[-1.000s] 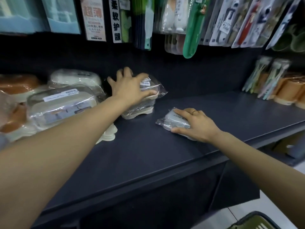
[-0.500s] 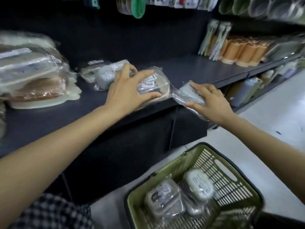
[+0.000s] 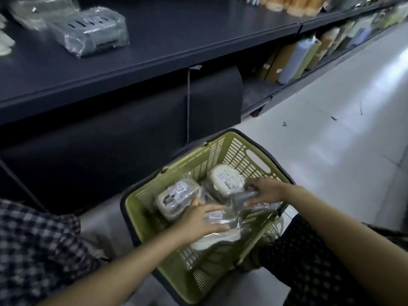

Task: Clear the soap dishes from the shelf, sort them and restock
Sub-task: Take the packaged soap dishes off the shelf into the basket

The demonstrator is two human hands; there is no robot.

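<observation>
1. Two hands reach down into a green basket [image 3: 141,208] that stands on the pale floor [image 3: 331,151] in front of a dark shelf [image 3: 176,40].
2. The left hand [image 3: 199,219] grips a soap dish in clear wrap [image 3: 217,216] with a small white label, fingers curled over its top and thumb along its near side; the dish is inside the basket, above a white item [image 3: 212,240] lying near the basket's front wall.
3. The right hand [image 3: 265,191] pinches a grey wrapped soap dish [image 3: 245,196] between thumb and fingers, low over the right half of the basket.
4. Two more wrapped dishes lie in the basket: a clear-lidded dish with white labels [image 3: 176,197] at the left, just beside the left hand's fingertips, and a white oval dish with a printed lid [image 3: 227,181] toward the back, just beside the right hand.
5. On the shelf above, a grey slotted dish in crumpled wrap [image 3: 92,32] sits near the left end, with another wrapped pack [image 3: 42,9] touching it behind; both are blurred.
6. Orange items [image 3: 291,4] stand at the shelf's far right; bottles and boxes [image 3: 295,58] fill the lower shelf.
7. Checked fabric [image 3: 37,250] covers the lower left corner, dotted dark fabric [image 3: 309,261] the lower right.
</observation>
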